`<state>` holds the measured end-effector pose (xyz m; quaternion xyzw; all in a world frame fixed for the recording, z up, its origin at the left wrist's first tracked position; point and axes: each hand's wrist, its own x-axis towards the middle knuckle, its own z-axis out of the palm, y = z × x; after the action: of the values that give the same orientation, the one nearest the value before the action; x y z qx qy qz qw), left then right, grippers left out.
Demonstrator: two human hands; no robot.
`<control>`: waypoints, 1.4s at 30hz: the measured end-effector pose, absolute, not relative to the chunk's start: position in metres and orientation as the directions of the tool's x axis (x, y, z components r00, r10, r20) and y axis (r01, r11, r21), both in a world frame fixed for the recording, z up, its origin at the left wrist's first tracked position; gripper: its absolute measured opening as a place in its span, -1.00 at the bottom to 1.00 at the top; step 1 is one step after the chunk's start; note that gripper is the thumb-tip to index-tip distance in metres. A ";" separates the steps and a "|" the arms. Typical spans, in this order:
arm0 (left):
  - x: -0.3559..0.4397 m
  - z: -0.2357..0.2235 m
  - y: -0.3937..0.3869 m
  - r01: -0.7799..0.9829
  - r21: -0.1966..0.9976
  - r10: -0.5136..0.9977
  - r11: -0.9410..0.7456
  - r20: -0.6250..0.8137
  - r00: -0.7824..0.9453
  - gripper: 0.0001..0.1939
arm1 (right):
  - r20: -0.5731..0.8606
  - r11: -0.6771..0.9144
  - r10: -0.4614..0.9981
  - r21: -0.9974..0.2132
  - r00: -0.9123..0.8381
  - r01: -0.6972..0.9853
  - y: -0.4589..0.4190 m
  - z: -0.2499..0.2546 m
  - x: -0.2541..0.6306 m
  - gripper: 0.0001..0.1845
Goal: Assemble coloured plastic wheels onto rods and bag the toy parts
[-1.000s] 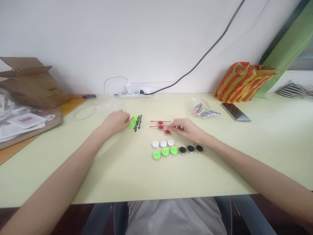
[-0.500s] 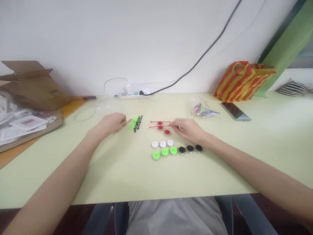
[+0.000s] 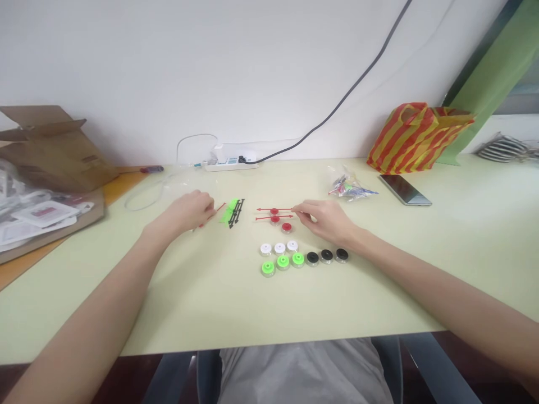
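Observation:
My left hand (image 3: pixel 196 210) is closed in a pinch on a thin red arrow (image 3: pixel 221 207), whose ends stick out past the fingers. Just right of it lie green arrows (image 3: pixel 229 211) and black arrows (image 3: pixel 237 213), side by side. My right hand (image 3: pixel 326 219) pinches the right end of the upper red arrow (image 3: pixel 272 209), which lies over a red-topped disc (image 3: pixel 274 212). Below it, a second red arrow (image 3: pixel 273 217) crosses another red disc. A third red disc (image 3: pixel 287 228) sits nearer me, uncovered.
White discs (image 3: pixel 279 248), green discs (image 3: pixel 283 261) and black discs (image 3: pixel 327 256) stand in rows nearer me. Farther back are a plastic bag of small parts (image 3: pixel 349 188), a phone (image 3: pixel 405 189), a striped bag (image 3: pixel 416 140) and a power strip (image 3: pixel 231 164). A cardboard box (image 3: pixel 54 148) stands left.
My right fingertips have moved from the lower red arrow's right end up to the upper one's. More of the red arrow in my left hand now shows.

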<state>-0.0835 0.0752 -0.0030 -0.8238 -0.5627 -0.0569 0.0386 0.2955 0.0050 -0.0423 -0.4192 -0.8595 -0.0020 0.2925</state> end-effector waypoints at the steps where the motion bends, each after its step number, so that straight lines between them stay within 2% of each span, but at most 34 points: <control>1: -0.083 -0.002 0.076 0.931 -0.023 0.922 -0.365 0.128 0.365 -0.57 | 0.517 0.648 0.716 -0.244 -0.468 0.721 0.005 -0.043 0.296 -0.69; 5: -0.080 0.002 0.078 0.926 -0.075 0.924 -0.369 0.073 0.374 -0.64 | 0.541 0.644 0.711 -0.245 -0.449 0.725 0.006 -0.043 0.296 -0.70; 15: -0.086 0.011 0.078 0.936 -0.013 0.932 -0.351 0.091 0.350 -0.70 | 0.538 0.638 0.707 -0.205 -0.459 0.743 0.006 -0.043 0.294 -0.70; 19: -0.088 0.016 0.078 0.939 0.106 0.944 -0.328 0.058 0.324 -0.70 | 0.524 0.634 0.712 -0.193 -0.467 0.749 0.005 -0.043 0.293 -0.71; 24: -0.072 0.031 0.066 0.851 0.314 0.903 -0.421 0.063 0.424 -0.67 | 0.519 0.637 0.716 -0.211 -0.467 0.742 0.005 -0.044 0.292 -0.72; 32: -0.024 0.043 0.032 0.605 0.651 0.760 -0.458 -0.067 0.647 -0.63 | 0.591 0.713 0.676 -0.375 -0.440 0.593 -0.009 -0.026 0.275 -0.65; 37: -0.007 0.035 0.023 0.515 0.726 0.686 -0.455 -0.083 0.723 -0.66 | 0.586 0.740 0.672 -0.525 -0.452 0.420 -0.018 -0.018 0.261 -0.63; 42: 0.006 0.029 0.014 0.420 0.801 0.589 -0.427 -0.106 0.801 -0.66 | 0.595 0.728 0.678 -0.623 -0.431 0.286 -0.025 -0.016 0.252 -0.87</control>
<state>0.0055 0.0144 0.0293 -0.8391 -0.3008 -0.0956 -0.4430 0.2519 -0.0250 -0.0161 -0.2952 -0.8164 0.2209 0.4445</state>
